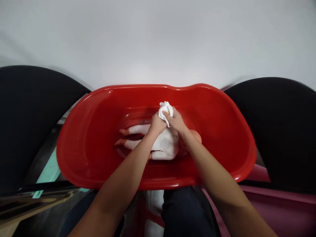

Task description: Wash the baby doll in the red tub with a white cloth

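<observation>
Red plastic tub (97,131) with a rolled rim, wide across the view, a shallow sheen of water over its floor. Lying lengthwise inside, a baby doll (165,144) in a white garment: bare feet toward the left, round head toward the right, partly hidden behind the right wrist. Face-up or face-down impossible to tell from this angle. Both hands close together above the doll's middle, narrow and closed around a bunched white cloth (166,112): left hand (156,123) curled against its left side, right hand (174,120) pressing across it from the right. A small yellow trace among the folds, too little to identify. To either side of the tub, curved black padded shapes (32,121); beyond the near rim, dark trousers (185,210); at near right, a pink surface (278,210).

Main risks: a wet, slippery cloth squeezing out of that tight hold and dropping onto the doll, or water running down both forearms toward the trousers. Also possible, the doll sliding on the slick tub floor under hand or forearm pressure, or the tub tipping from uneven weight, its support being out of sight.
</observation>
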`<state>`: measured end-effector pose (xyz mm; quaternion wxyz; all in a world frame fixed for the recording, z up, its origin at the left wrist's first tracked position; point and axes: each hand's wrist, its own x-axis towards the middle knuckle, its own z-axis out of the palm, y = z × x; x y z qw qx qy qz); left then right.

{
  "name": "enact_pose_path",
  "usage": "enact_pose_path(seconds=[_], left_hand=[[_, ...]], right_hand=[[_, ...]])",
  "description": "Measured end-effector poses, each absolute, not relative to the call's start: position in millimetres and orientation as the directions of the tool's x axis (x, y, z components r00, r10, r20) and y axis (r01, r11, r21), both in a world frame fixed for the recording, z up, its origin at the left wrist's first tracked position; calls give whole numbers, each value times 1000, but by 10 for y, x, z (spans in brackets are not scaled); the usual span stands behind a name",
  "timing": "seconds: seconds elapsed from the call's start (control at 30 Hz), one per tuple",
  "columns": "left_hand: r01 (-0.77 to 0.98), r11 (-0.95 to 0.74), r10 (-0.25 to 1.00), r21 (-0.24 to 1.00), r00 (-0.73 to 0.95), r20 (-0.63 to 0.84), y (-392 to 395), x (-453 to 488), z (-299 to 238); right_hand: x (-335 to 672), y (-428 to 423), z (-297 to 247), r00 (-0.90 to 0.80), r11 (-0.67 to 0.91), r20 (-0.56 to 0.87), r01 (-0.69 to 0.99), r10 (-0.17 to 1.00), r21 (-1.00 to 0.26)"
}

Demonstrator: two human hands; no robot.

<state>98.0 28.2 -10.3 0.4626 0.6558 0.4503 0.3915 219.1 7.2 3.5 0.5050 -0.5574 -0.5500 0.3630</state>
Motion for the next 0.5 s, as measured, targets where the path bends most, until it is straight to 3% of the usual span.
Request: enact_pose_path(seconds=[0.13, 0.33, 0.5], left_hand=[[191, -231, 943, 954, 287, 170, 193, 1074, -99], [183, 12, 937, 983, 342, -75, 93, 1238, -201], [318, -41, 866, 947, 485, -125, 65, 1256, -174]], right_hand=[[2187, 74, 46, 356, 86, 195, 298, 914, -951], [2325, 146, 6, 513, 19, 92, 146, 853, -989], [2405, 158, 14, 641, 14, -14, -40, 768, -999]])
